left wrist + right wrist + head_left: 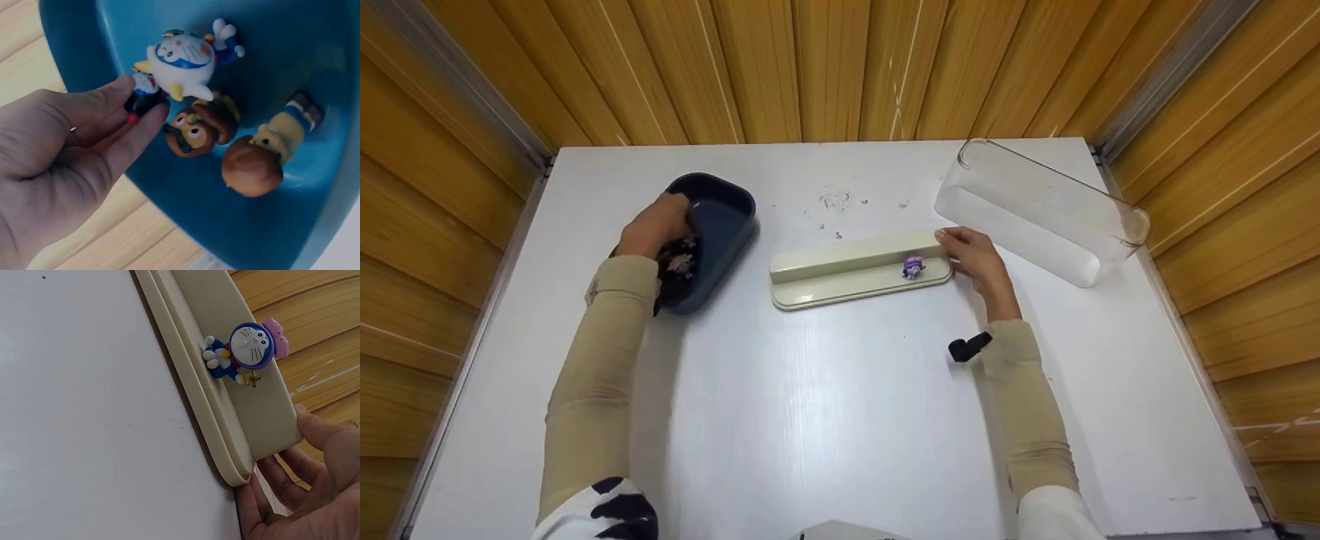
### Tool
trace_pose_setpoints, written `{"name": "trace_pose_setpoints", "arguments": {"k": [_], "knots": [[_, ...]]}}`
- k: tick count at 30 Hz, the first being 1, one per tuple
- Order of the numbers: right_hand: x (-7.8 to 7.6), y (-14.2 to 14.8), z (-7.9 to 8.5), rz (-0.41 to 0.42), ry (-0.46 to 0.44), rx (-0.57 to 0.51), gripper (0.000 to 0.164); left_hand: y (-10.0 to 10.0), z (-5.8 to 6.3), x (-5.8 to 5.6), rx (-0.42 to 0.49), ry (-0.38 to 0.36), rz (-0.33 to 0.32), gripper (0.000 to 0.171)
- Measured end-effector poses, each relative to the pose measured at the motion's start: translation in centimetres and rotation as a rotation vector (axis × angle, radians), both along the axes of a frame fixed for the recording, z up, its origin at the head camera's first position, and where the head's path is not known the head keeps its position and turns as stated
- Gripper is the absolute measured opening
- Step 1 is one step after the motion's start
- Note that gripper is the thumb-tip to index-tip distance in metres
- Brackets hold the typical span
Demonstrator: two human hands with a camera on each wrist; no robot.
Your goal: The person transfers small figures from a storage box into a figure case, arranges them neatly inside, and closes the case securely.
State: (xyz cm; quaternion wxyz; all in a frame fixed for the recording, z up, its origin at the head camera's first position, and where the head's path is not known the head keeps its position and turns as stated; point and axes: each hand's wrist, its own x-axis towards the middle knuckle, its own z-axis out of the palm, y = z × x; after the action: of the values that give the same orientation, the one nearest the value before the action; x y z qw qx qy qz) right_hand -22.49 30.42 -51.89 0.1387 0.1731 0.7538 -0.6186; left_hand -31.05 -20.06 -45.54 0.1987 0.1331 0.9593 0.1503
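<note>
My left hand [656, 223] reaches into a blue bin [725, 229] at the left. In the left wrist view its thumb and fingers pinch a small dark figurine [145, 97] with a blue and white face. Beside that lie a white cat figurine [185, 63], a brown figurine with big eyes [194, 132] and a brown-haired one [253, 169]. My right hand [981, 261] grips the right end of a long cream tray [840, 292], thumb at the top edge and fingers beneath. On the tray's step sits a blue and white cat figurine [247, 349] with a pink bow and a star.
A long clear container [1027, 202] stands at the back right of the white table [810, 420]. Small dark specks [834, 200] mark the tabletop behind the tray. Wood-patterned walls [832, 67] enclose the back and both sides.
</note>
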Motion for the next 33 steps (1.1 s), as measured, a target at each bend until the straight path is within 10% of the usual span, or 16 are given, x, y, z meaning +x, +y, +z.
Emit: {"name": "trace_pose_setpoints", "arguments": {"k": [14,33], "knots": [[-0.1,0.2,-0.1,-0.003,0.024,-0.002,0.06,3.3,4.1,3.6,0.07,0.2,-0.16,0.022],[0.0,0.1,-0.4,0.001,0.03,0.023,0.059,8.2,4.2,6.9,0.23,0.226,-0.265,0.017]]}}
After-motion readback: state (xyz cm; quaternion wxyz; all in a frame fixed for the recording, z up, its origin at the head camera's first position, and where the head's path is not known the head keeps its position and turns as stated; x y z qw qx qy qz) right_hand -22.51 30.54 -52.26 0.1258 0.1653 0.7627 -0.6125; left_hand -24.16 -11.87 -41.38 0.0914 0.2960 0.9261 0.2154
